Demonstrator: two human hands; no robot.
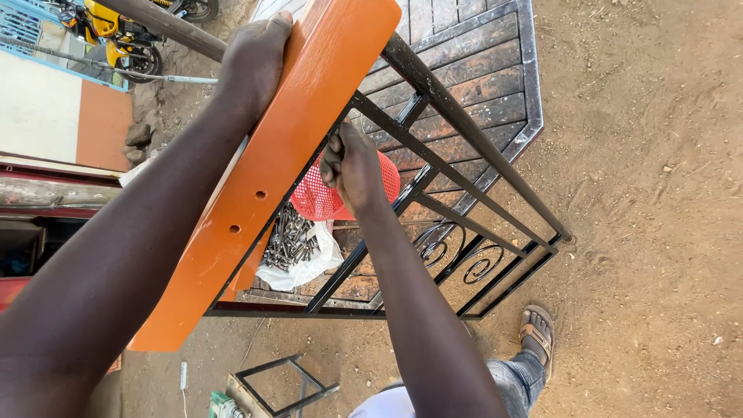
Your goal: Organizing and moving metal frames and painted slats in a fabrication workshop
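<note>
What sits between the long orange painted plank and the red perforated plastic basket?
In the head view, the right hand sits between the orange plank and the red basket, gripping a bar of the black metal frame.

glossy orange painted plank (294, 131); matt black metal frame (464, 131); seemingly plastic basket (317, 197)

Two bare hands: left hand (254, 58), right hand (354, 164). One orange plank (286, 155), with two small holes in its face. One black metal frame (464, 166) with four long diagonal bars and two scroll curls at its lower end. One red mesh basket (323, 199). One white plastic bag (303, 263) holding a heap of bolts, too many to count. One sandalled foot (537, 331). One yellow motorbike (116, 35). One small square metal frame (288, 385) on the ground.
</note>
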